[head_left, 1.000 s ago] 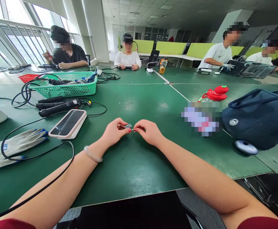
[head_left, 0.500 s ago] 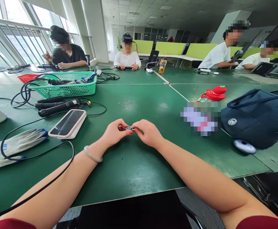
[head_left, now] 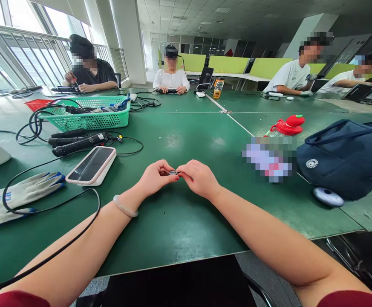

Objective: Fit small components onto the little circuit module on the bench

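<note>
Reading from the left: a white work glove (head_left: 19, 194), a phone in a pink case (head_left: 91, 165) and a green basket (head_left: 90, 113) of cables lie on the green table (head_left: 179, 221), well apart from my hands. At centre, my left hand (head_left: 155, 177) is closed in a fingertip pinch on one end of a small dark component (head_left: 173, 172), held just above the table. My right hand (head_left: 200, 178) pinches the other end, fingers curled. I judge this a fine two-handed fitting step. Any further move calls for steady, light fingertip pressure on so tiny a piece. A navy bag (head_left: 345, 155) sits at right.
</note>
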`<state>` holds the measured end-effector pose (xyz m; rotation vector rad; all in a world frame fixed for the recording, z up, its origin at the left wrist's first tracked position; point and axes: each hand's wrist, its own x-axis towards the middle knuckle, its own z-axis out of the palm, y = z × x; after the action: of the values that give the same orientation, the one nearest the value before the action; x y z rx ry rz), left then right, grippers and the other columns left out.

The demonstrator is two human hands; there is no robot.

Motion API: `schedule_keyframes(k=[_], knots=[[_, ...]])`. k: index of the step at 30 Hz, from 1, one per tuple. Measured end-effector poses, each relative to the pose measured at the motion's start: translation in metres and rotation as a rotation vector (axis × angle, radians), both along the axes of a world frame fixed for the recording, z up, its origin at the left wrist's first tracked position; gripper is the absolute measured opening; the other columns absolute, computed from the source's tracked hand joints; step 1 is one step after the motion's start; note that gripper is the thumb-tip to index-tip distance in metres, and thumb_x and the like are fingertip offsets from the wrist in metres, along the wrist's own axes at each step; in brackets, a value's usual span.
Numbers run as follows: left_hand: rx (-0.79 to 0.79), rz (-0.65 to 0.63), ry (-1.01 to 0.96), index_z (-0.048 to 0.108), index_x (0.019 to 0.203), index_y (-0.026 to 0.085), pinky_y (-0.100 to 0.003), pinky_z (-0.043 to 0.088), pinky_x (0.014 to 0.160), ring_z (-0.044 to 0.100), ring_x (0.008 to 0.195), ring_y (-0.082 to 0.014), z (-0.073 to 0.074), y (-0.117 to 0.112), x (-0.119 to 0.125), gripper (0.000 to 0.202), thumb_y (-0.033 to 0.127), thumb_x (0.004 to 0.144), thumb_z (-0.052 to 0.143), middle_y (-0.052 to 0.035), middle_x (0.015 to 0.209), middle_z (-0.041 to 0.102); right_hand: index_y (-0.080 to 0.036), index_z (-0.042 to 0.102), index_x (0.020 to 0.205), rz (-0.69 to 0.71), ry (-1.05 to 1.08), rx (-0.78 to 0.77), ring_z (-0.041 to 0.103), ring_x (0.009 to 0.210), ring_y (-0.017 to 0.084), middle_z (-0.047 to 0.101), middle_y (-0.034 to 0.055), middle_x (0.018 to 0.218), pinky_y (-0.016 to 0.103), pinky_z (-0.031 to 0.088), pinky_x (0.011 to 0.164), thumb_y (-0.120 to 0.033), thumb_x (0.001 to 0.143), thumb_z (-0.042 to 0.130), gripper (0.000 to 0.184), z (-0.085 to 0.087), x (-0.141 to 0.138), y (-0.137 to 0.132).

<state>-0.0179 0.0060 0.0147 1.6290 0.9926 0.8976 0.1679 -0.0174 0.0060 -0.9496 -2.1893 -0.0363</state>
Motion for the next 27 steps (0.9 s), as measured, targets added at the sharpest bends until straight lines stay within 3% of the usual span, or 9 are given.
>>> schedule_keyframes(k=[5,9,15,27], knots=[[-0.092,-0.027,-0.127,0.051,0.07,0.017,-0.03,0.048,0.069,0.065,0.071,-0.0158,-0.001,0.002,0.0,0.037,0.038,0.057,0.08,-0.0021,0.072,0.069,-0.023,0.065,0.104,-0.013,0.024,-0.038,0.057,0.081,0.018,0.071,0.0034,0.09,0.032,0.046,0.079,-0.017,0.091,0.045,0.025,0.003,-0.001,-0.003],[-0.077,0.052,-0.13,0.054,0.074,0.017,-0.03,0.048,0.069,0.064,0.07,-0.0151,-0.003,0.005,-0.001,0.038,0.039,0.056,0.08,-0.002,0.073,0.068,-0.021,0.061,0.112,-0.118,0.143,-0.186,0.058,0.086,0.016,0.07,0.0036,0.095,0.03,0.046,0.08,-0.016,0.089,0.05,0.026,0.002,0.0,0.0],[-0.052,0.107,-0.08,0.055,0.077,0.017,-0.031,0.048,0.071,0.064,0.071,-0.0157,-0.01,0.011,-0.002,0.038,0.038,0.056,0.079,-0.0035,0.077,0.07,-0.018,0.066,0.085,-0.259,-0.058,-0.409,0.056,0.086,0.018,0.065,0.0051,0.086,0.032,0.044,0.078,-0.028,0.082,0.064,0.01,-0.011,0.0,0.013],[-0.034,0.065,0.047,0.056,0.078,0.017,-0.031,0.049,0.068,0.065,0.069,-0.0165,-0.008,0.008,-0.001,0.035,0.037,0.059,0.077,-0.0033,0.073,0.071,-0.019,0.065,0.075,-0.289,-0.145,-0.516,0.055,0.073,0.015,0.062,0.0032,0.079,0.027,0.039,0.064,-0.022,0.085,0.057,0.014,-0.009,-0.003,0.014]])
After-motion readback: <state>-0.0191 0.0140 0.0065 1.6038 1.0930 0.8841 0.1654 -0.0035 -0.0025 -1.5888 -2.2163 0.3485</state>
